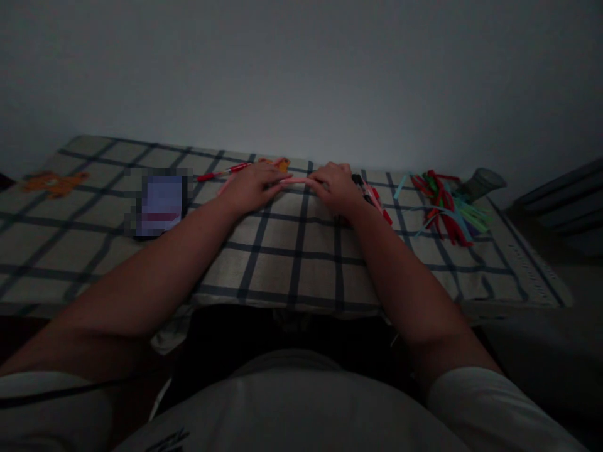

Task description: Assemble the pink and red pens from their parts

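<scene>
Both of my hands rest at the far side of a table covered with a checked cloth point(282, 263). My left hand point(252, 185) and my right hand point(336, 187) each pinch one end of a thin pink strip point(296, 181) that stretches between them, just above the cloth. The fingers of both hands are closed on the strip. Some red and black pens point(374, 198) lie under and just right of my right hand.
A pile of red, green and blue strips point(447, 207) lies at the right, with a grey cup point(480, 183) on its side behind it. A red pen point(223, 171) and a phone point(160, 204) lie at the left. An orange figure point(54, 183) is at the far left. A wall stands behind.
</scene>
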Demonstrator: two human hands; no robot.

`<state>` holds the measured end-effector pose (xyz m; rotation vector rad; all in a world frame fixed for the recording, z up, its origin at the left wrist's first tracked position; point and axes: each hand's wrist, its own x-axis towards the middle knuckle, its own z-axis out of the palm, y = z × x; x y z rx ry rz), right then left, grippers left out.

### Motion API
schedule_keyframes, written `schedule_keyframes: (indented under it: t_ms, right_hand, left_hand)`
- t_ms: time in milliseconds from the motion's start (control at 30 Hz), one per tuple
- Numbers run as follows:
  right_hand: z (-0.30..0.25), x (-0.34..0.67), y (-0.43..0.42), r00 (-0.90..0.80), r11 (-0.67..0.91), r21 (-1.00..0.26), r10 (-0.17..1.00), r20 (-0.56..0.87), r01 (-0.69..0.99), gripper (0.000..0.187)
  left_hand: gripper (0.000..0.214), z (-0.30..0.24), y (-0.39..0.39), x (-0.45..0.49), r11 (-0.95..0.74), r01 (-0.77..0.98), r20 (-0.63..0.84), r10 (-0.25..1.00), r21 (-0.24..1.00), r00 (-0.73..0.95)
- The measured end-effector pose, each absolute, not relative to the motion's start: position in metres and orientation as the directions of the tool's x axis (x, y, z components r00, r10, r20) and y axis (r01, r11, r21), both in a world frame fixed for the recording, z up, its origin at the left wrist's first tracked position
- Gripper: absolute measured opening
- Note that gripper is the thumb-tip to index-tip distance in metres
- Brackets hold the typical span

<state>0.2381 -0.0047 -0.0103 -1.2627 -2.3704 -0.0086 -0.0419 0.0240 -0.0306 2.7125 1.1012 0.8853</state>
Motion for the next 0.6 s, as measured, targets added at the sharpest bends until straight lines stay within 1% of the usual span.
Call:
schedule_keyframes:
  t_ms: [200, 300, 500, 600]
  right_hand:
    - [-0.011, 0.246, 0.000, -0.425, 0.557, -0.243, 0.794, 0.435, 0.794, 0.059]
    - [-0.011, 0.247, 0.002, -0.381, 0.543, -0.280, 0.797, 0.469, 0.792, 0.059]
    - [-0.013, 0.243, 0.008, -0.281, 0.503, -0.363, 0.810, 0.514, 0.785, 0.074]
    - [-0.017, 0.241, 0.012, -0.245, 0.513, -0.439, 0.809, 0.535, 0.738, 0.080]
  left_hand:
    - [0.047, -0.030, 0.022, -0.042, -0.715, 0.639, 0.469, 0.685, 0.285, 0.557]
    - [0.049, -0.031, 0.023, -0.042, -0.702, 0.658, 0.457, 0.697, 0.273, 0.553]
    - [0.050, -0.029, 0.020, -0.041, -0.693, 0.668, 0.448, 0.706, 0.272, 0.549]
    - [0.053, -0.028, 0.018, -0.039, -0.678, 0.672, 0.444, 0.722, 0.298, 0.531]
